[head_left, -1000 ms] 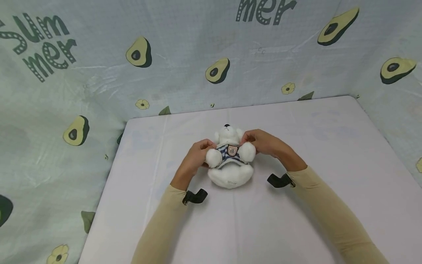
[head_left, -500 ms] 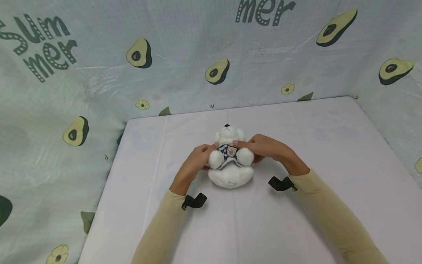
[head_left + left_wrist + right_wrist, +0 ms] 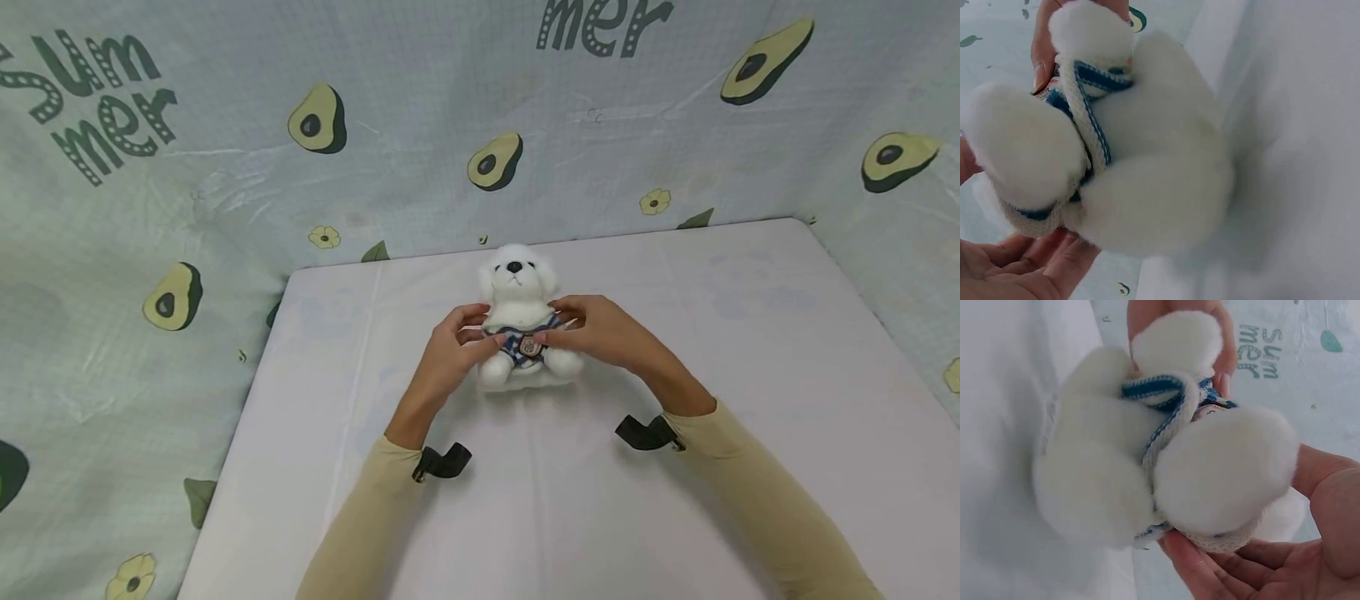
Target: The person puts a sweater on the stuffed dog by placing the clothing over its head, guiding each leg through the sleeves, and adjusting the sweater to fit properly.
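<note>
Between both hands a white plush bear (image 3: 517, 312) sits upright, its face toward the head camera. It wears a blue-and-white knitted sweater (image 3: 512, 346) with a small badge (image 3: 530, 346) on the chest. My left hand (image 3: 444, 360) grips the bear's left-of-view side, thumb across the front and fingers behind. On the other side my right hand (image 3: 617, 335) holds it the same way, its thumb beside the badge. The wrist views show round white paws (image 3: 1025, 147) and the fluffy lower body (image 3: 1094, 487) close up, with fingers under the sweater's back; some fingertips are hidden.
The bear is over a white-covered table (image 3: 720, 333). A pale curtain (image 3: 405, 100) printed with avocados and lettering hangs behind and at both sides. Black wrist mounts (image 3: 442, 462) stick out from beige sleeves (image 3: 367, 517).
The bear was leaning back with its muzzle pointing up; it has been tipped upright and its face shows. Both thumbs have come to the sweater's front, and the feet look less exposed.
</note>
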Action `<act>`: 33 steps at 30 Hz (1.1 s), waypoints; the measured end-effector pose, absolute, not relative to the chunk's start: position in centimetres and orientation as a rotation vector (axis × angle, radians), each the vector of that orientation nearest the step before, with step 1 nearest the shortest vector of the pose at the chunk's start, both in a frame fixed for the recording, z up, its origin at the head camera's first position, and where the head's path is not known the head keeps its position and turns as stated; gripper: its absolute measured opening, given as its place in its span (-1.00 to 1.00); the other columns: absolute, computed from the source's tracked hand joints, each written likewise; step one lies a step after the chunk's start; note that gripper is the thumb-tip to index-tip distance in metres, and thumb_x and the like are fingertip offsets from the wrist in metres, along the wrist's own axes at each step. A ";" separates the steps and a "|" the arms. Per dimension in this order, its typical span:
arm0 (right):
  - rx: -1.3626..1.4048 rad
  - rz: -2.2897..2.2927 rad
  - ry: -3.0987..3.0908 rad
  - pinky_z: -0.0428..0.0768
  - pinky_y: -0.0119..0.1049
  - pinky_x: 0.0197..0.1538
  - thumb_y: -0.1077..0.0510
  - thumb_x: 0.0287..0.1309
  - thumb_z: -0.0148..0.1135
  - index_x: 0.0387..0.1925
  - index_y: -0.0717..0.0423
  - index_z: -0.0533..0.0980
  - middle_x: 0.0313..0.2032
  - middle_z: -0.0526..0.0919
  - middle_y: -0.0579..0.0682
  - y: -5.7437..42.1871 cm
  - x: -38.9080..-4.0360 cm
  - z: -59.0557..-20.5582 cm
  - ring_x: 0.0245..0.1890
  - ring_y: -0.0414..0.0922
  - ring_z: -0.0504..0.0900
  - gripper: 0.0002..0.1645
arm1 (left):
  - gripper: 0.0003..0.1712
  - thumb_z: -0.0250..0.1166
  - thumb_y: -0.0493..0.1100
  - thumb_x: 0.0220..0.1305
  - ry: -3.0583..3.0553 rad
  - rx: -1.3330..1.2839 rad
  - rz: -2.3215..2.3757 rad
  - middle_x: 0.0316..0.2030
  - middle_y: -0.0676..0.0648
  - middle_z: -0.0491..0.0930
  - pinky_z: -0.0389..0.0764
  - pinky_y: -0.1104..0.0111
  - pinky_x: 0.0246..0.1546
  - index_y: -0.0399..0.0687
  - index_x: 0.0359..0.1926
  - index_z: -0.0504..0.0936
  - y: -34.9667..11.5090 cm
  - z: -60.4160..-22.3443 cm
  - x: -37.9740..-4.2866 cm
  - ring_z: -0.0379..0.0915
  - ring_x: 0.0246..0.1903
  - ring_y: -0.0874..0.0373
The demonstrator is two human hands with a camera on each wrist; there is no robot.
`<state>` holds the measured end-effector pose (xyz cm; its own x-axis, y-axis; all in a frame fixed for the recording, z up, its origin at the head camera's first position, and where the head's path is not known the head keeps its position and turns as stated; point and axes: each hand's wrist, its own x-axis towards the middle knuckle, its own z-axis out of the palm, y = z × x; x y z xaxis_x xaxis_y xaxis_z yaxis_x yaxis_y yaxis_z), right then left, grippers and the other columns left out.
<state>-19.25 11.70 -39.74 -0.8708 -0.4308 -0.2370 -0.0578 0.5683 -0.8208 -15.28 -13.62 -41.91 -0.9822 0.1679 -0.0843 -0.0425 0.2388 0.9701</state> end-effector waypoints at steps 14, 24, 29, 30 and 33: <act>-0.530 -1.487 2.416 0.63 0.01 0.12 0.07 0.07 0.57 0.35 0.13 0.37 0.23 0.53 0.11 11.5 -18.1 -41.8 0.20 0.09 0.58 -0.14 | -0.22 0.44 -0.34 0.20 2.283 0.253 2.012 0.30 -0.06 0.39 0.40 0.19 0.35 -0.04 0.41 0.35 -13.8 -43.2 -15.3 0.38 0.31 0.02; -0.585 -1.472 2.306 0.63 -0.03 0.14 0.21 0.03 0.58 0.29 0.09 0.30 0.26 0.43 0.06 11.9 -18.0 -42.5 0.25 0.09 0.49 -0.14 | -0.19 0.45 -0.33 0.16 2.325 0.312 1.848 0.32 -0.06 0.32 0.40 0.11 0.35 0.01 0.41 0.33 -14.2 -43.8 -14.3 0.31 0.31 0.01; -0.606 -1.441 2.284 0.64 -0.03 0.11 0.20 0.00 0.61 0.38 0.06 0.24 0.31 0.39 0.06 12.2 -17.9 -42.9 0.24 0.09 0.48 -0.02 | -0.22 0.45 -0.36 0.12 2.358 0.327 1.773 0.27 -0.06 0.31 0.41 0.07 0.32 0.04 0.35 0.40 -14.5 -44.4 -14.1 0.32 0.24 0.02; -0.610 -1.438 2.289 0.62 -0.02 0.12 0.20 0.00 0.61 0.40 0.06 0.24 0.32 0.38 0.07 12.2 -17.8 -43.0 0.23 0.09 0.47 0.00 | -0.23 0.45 -0.37 0.13 2.364 0.332 1.768 0.26 -0.06 0.31 0.41 0.07 0.32 0.04 0.34 0.40 -14.5 -44.6 -14.1 0.32 0.23 0.02; -0.622 -1.430 2.308 0.58 0.05 0.17 0.20 -0.01 0.61 0.43 0.08 0.23 0.34 0.33 0.10 12.1 -17.7 -43.3 0.24 0.10 0.45 0.03 | -0.24 0.45 -0.39 0.13 2.388 0.351 1.759 0.26 -0.06 0.31 0.38 0.04 0.33 0.02 0.34 0.40 -14.5 -45.0 -14.2 0.31 0.22 0.01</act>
<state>-17.72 12.11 -43.31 -0.8406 -0.5375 -0.0669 -0.1794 0.3929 -0.9019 -14.17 -14.50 -45.01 -0.9605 0.2779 0.0143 0.0959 0.2825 0.9545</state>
